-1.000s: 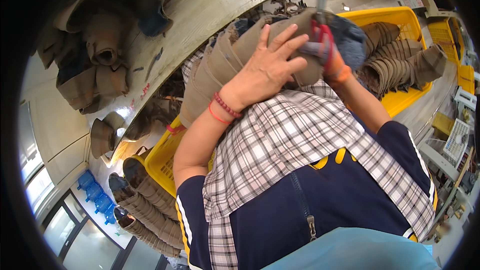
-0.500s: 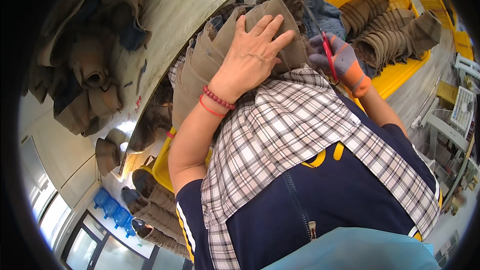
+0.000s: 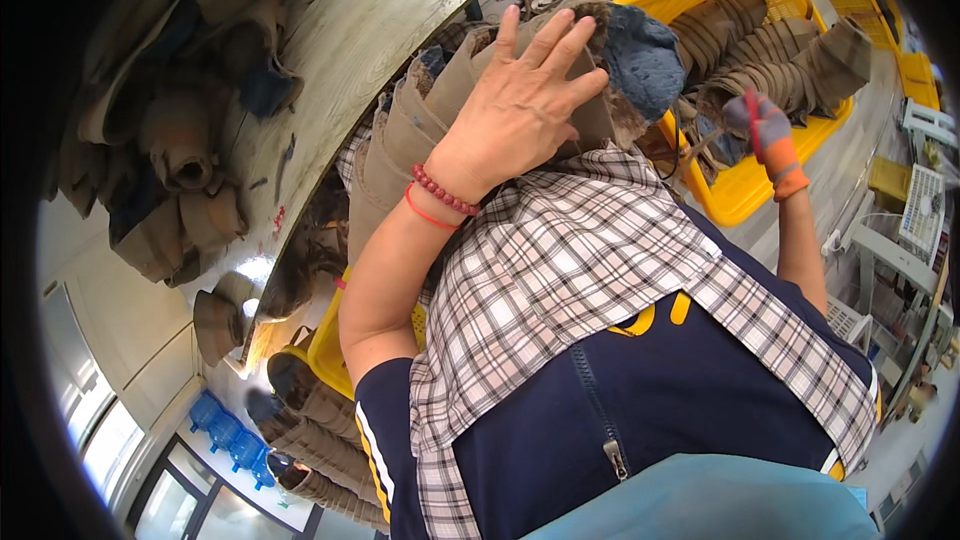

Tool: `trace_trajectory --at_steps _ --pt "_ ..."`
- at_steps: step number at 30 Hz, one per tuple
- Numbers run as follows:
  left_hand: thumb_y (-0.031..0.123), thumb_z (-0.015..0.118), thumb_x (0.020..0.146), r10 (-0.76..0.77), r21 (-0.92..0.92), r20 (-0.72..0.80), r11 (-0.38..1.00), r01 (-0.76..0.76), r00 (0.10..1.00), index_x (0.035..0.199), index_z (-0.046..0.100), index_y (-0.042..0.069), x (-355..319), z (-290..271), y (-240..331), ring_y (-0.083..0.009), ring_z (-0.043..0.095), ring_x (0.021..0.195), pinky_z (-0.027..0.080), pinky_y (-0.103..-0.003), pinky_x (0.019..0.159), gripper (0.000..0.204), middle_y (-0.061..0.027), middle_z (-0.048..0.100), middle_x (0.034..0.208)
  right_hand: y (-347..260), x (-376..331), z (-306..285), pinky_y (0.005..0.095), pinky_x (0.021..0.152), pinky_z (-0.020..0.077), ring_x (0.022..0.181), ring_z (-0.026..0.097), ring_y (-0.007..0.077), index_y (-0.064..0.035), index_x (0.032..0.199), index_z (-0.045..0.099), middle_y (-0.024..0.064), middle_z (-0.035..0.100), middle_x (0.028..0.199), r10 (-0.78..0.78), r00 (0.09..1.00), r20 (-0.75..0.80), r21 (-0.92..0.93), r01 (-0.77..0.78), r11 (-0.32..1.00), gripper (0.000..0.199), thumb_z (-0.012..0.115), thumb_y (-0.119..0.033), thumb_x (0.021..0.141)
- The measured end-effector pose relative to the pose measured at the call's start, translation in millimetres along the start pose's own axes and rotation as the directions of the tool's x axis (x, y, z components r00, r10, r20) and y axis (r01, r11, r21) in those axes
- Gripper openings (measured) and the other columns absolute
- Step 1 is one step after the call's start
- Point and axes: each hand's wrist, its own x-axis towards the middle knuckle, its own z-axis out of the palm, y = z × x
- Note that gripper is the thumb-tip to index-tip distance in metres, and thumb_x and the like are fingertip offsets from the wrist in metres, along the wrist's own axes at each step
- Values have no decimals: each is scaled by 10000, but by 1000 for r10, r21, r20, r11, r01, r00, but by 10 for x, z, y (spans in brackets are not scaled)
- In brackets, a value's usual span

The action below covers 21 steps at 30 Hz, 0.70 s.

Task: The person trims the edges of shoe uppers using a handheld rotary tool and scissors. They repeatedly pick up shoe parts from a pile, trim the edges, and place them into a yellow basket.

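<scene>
tight spot: person is wedged between a long wooden table (image 3: pixel 380 20) on their left and a yellow crate (image 3: pixel 745 190) ahead to the right, crate rim close to the plaid apron, little open floor except grey strip at the right by some white shelving (image 3: pixel 925 210). left hand (image 3: pixel 520 105) lies flat on a stack of tan boot shafts (image 3: pixel 420 130), fingers spread apart and straight, palm pressed on the top piece, nothing clamped; a blue fuzzy lining (image 3: pixel 645 55) sticks out just past the fingertips. left forearm bent up from the elbow, red bead bracelet at the wrist. right hand (image 3: pixel 765 130) in grey and orange glove is raised over the crate, well apart from the stack, fingers closed on a thin red tool (image 3: pixel 752 110), arm extended forward. more tan shafts lie in the crate.
</scene>
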Motion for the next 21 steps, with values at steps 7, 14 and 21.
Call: trace_trajectory --at_steps 7,14,21 --pt "239 772 690 -6 -76 -21 997 4 1000 1229 547 184 -9 2 -32 -287 264 1369 181 -546 1112 587 -112 370 1423 -672 190 355 231 708 481 803 639 126 -10 992 603 53 658 883 -110 994 -2 452 99 886 223 680 -164 851" --pt "107 709 773 -702 -347 -529 691 634 476 899 576 41 -1313 -524 27 -212 560 833 451 -340 740 195 -74 609 939 -1262 60 1022 324 777 482 883 622 231 15 1085 555 120 624 980 -319 898 303 598 81 798 309 588 -223 891" --pt "199 535 949 -966 -971 -123 70 227 -228 953 590 -7 -2565 405 998 -154 574 791 467 -280 716 213 -66 623 887 -1792 102 1317 314 845 477 1010 583 194 28 1149 533 115 620 1077 -389 734 556 446 132 885 396 657 -82 789"
